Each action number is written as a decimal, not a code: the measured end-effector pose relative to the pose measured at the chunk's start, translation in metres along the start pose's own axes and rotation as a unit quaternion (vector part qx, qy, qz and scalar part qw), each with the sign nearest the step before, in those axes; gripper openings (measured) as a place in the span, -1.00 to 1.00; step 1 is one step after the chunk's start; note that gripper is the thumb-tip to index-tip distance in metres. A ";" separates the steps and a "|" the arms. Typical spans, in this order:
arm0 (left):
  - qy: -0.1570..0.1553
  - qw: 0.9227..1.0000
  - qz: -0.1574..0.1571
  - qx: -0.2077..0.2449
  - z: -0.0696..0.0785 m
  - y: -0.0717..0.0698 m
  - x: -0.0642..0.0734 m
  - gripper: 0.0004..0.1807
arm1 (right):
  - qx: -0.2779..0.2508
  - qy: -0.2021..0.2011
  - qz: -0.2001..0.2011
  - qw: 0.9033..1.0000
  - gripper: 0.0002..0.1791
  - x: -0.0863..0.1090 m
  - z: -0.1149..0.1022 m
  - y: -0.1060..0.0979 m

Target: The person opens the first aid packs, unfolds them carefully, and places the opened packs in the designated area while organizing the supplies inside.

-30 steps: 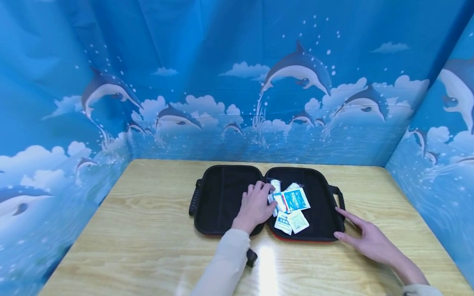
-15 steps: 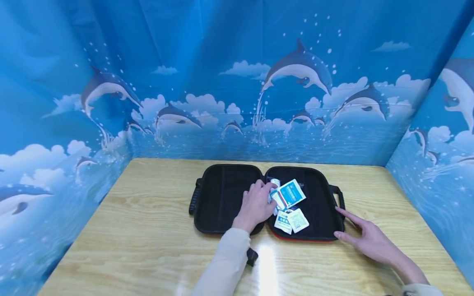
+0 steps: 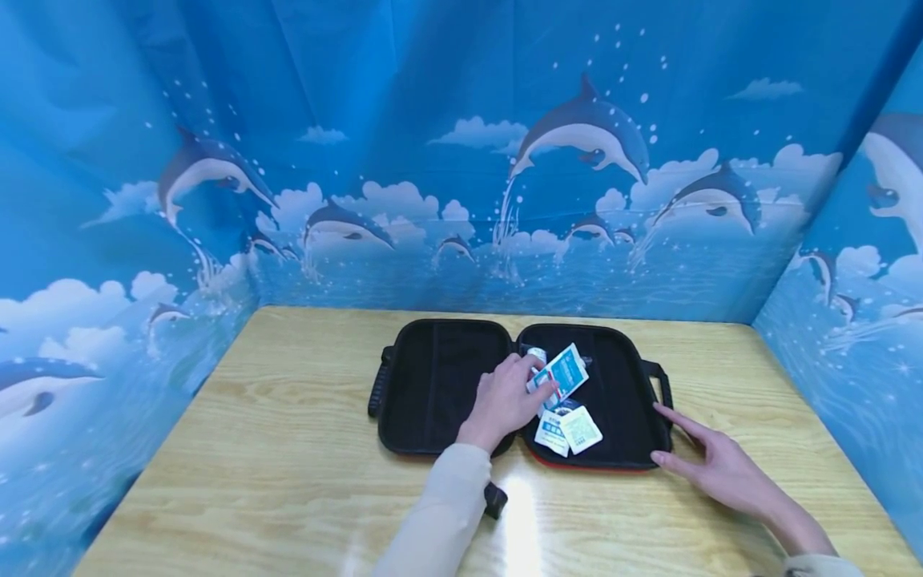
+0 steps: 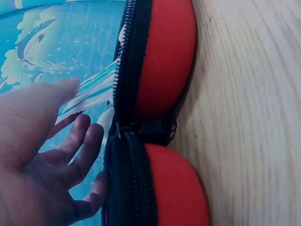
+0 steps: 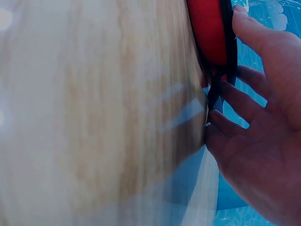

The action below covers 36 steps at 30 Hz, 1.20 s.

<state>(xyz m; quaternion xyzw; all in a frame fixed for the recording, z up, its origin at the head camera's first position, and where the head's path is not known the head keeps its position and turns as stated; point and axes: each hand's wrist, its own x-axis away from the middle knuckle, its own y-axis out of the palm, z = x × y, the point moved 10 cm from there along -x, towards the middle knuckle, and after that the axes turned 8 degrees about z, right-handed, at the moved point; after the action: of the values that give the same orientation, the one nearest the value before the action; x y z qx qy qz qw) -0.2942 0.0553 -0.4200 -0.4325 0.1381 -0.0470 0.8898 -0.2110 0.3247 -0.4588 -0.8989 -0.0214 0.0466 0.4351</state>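
A black-lined zip case (image 3: 613, 401) with a red outer shell (image 4: 167, 56) lies spread open on the table. My left hand (image 3: 502, 398) is over its right half, pinching a blue-and-white sachet (image 3: 570, 370) between thumb and fingers; the sachet is tilted up. Below that sachet lie two white square packets (image 3: 581, 430), and a white roll-like item (image 3: 537, 353) shows partly behind the fingers. At the case's right edge, beside the carry handle (image 3: 664, 386), my right hand (image 3: 721, 469) touches the rim with thumb and fingers extended.
The case's left half (image 3: 411, 385) has a ridged black handle (image 3: 378, 385) on its outer side. A small black object (image 3: 494, 500) sits by the left sleeve. Dolphin-print curtains (image 3: 404, 264) stand behind and beside the wooden table (image 3: 274, 481).
The blue-and-white sachet has swung upward and is lifted off the other packets, with my left thumb now across it. My right hand stays at the case edge.
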 end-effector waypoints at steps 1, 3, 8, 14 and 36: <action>0.000 1.000 0.002 0.001 0.000 0.000 -0.001 -0.61 | 0.000 0.000 0.000 1.000 -0.13 0.000 0.000 0.000; -0.001 1.000 0.011 0.010 0.001 0.000 -0.002 -0.65 | 0.000 -0.001 0.000 1.000 -0.14 0.000 0.000 0.000; 0.000 0.999 0.024 0.044 0.000 -0.002 -0.004 -0.67 | 0.002 -0.002 0.003 1.000 -0.14 -0.001 -0.001 -0.001; -0.017 0.994 0.031 0.105 -0.009 -0.005 -0.002 -0.62 | 0.007 0.002 0.002 1.000 -0.13 -0.002 -0.001 -0.001; -0.061 0.970 0.083 0.221 -0.036 -0.039 0.013 -0.59 | 0.021 0.011 -0.002 1.000 -0.13 0.000 0.001 0.001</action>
<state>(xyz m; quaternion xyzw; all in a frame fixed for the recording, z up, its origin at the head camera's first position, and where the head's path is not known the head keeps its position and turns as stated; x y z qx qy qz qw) -0.2903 0.0016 -0.4132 -0.2142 0.1049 0.0244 0.9708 -0.2113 0.3245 -0.4599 -0.8901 -0.0174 0.0362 0.4539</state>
